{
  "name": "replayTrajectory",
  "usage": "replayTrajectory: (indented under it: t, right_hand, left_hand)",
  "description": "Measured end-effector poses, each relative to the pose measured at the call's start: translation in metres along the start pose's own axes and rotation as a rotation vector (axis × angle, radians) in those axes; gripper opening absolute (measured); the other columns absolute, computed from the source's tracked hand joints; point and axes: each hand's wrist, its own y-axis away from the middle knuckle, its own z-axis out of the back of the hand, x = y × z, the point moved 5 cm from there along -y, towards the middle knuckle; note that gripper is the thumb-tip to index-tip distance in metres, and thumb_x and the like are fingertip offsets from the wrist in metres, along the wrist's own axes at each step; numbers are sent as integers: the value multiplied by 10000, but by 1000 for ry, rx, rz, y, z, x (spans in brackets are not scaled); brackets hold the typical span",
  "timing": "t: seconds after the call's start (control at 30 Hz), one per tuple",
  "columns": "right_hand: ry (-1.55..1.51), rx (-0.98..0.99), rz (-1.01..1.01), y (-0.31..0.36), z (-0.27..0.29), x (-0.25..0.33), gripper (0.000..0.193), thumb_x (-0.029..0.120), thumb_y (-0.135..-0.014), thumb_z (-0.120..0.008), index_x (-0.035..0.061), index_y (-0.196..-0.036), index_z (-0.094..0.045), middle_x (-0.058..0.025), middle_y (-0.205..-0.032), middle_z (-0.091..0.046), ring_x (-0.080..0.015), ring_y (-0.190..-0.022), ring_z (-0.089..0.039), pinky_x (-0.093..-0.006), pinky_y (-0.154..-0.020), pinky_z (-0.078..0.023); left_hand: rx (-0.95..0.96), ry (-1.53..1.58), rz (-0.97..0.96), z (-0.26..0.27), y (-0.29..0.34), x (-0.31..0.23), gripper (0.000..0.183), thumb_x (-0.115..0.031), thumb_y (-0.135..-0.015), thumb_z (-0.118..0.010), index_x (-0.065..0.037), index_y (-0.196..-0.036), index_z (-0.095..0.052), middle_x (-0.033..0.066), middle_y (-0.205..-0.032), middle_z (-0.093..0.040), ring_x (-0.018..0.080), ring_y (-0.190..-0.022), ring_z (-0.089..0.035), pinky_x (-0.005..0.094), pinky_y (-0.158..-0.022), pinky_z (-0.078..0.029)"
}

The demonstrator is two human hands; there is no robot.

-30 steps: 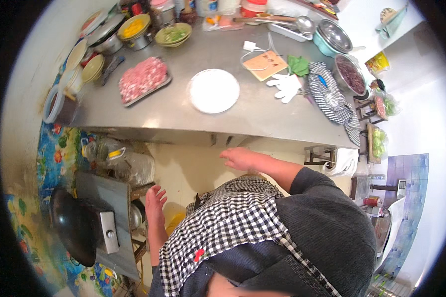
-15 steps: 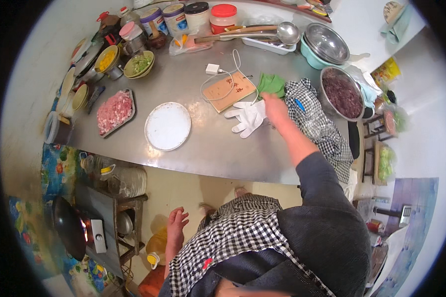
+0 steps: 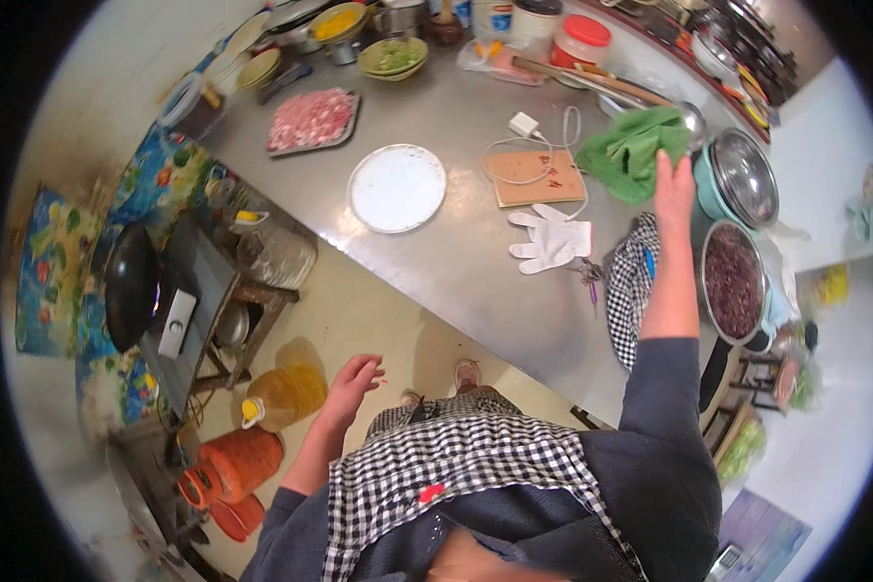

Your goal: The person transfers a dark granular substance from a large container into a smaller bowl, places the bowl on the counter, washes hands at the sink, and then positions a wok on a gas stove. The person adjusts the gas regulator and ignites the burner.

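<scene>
My right hand (image 3: pixel 674 184) grips a green cloth (image 3: pixel 630 153) by its near right edge, over the right part of the metal table. My left hand (image 3: pixel 357 378) hangs off the table's near side, holding nothing I can see, its fingers partly apart. Close to the cloth lie a brown notebook (image 3: pixel 533 178) with a white charger and cable (image 3: pixel 525 124) across it, and a white glove (image 3: pixel 551 239). A checkered cloth (image 3: pixel 630 281) lies under my right forearm. Left of the notebook is a round white plate (image 3: pixel 398 188).
A tray of chopped meat (image 3: pixel 312 120) and a bowl of chopped greens (image 3: pixel 393 58) stand at the far left. On the right are a steel bowl of dark red food (image 3: pixel 732 281) and a metal colander (image 3: pixel 745 177). A wok (image 3: pixel 132 288) sits over a lit burner at left.
My right hand has picked the green cloth up off the table and spread it out. Keys now show beside the glove. The view has turned, and my left hand remains off the table.
</scene>
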Motion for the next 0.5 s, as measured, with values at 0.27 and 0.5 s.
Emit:
replayTrajectory:
  t: [0.27, 0.5]
  right_hand:
    - [-641, 770, -165, 143, -142, 190, 267, 154, -861, -566, -8, -1069, -526, -29, -963, -593, -98, -836, -550, -266, -728, -471]
    - [-458, 744, 724, 231, -186, 308, 373, 318, -836, -545, 6, -1041, -555, -133, -1013, -541, -298, -904, -525, -404, -796, -405]
  left_hand:
    - [189, 533, -446, -49, -3, -119, 388, -297, -946, -402, -33, -1227, -445, 86, -1198, -499, 203, -1069, -506, 351, -897, -424]
    - [479, 890, -538, -31, 74, -148, 492, -415, -933, -381, -86, -1298, -365, 57, -1283, -417, 168, -1153, -449, 332, -945, -413]
